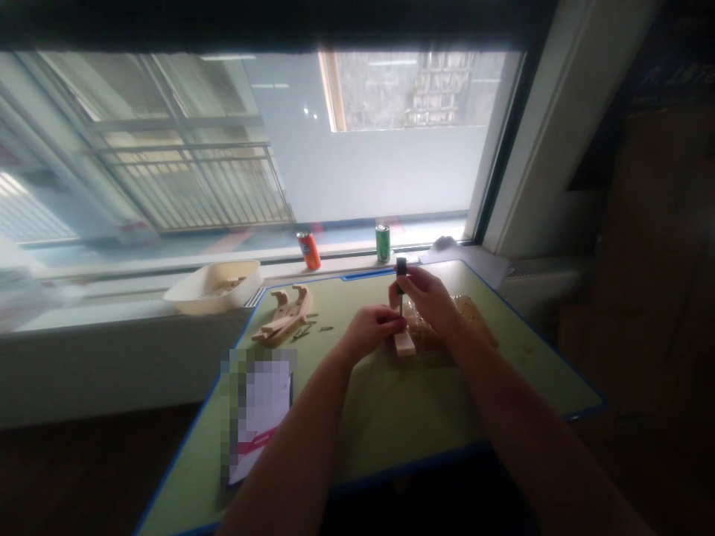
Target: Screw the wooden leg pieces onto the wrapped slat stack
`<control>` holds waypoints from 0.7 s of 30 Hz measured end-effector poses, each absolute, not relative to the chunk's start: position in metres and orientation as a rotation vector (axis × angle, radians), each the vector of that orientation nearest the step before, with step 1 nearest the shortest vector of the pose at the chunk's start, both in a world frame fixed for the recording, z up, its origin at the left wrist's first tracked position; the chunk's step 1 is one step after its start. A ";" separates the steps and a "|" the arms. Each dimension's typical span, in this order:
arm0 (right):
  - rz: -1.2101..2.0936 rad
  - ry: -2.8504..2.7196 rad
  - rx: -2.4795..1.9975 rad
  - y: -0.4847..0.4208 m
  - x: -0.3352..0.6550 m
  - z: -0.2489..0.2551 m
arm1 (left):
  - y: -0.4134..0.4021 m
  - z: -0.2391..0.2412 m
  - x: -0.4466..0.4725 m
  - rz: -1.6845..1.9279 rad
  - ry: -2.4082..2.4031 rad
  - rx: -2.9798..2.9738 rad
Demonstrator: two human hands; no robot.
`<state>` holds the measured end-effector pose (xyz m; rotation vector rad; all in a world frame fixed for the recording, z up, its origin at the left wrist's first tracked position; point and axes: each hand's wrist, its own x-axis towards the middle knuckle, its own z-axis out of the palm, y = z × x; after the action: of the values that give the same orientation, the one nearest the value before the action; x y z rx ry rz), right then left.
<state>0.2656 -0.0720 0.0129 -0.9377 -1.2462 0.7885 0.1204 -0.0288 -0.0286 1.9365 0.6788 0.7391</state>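
My right hand (423, 290) is closed around the black handle of a screwdriver (401, 266), held upright with its shaft pointing down. Below it lies a pale wooden block (404, 343) on the green table. My left hand (373, 329) is closed at the far end of this block, its fingertips pinched near the screwdriver's tip. Whether a screw is between those fingers is too small to tell. Right of the block, partly behind my right forearm, is clear plastic packaging (430, 335) with something brown in or under it.
Curved wooden parts (284, 316) and several small screws (302, 331) lie on the table's left. A blurred clipboard-like thing (260, 417) is nearer. A cream basin (215, 286), an orange can (308, 251) and a green can (383, 243) stand along the window sill.
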 end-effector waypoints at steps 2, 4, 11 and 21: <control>0.773 -1.244 -0.967 -0.071 0.269 0.012 | -0.028 -0.028 0.120 0.735 0.669 1.931; 0.761 -1.225 -0.983 -0.069 0.272 0.011 | -0.029 -0.027 0.119 0.722 0.647 1.914; 0.761 -1.166 -1.051 -0.069 0.266 0.008 | -0.034 -0.026 0.121 0.808 0.642 1.866; 0.825 -1.180 -1.000 -0.074 0.264 0.013 | -0.031 -0.026 0.122 0.929 0.632 1.902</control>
<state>0.2638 -0.0738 0.0129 -1.0003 -1.1802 0.8249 0.1222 -0.0307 -0.0257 1.9022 0.6315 0.9287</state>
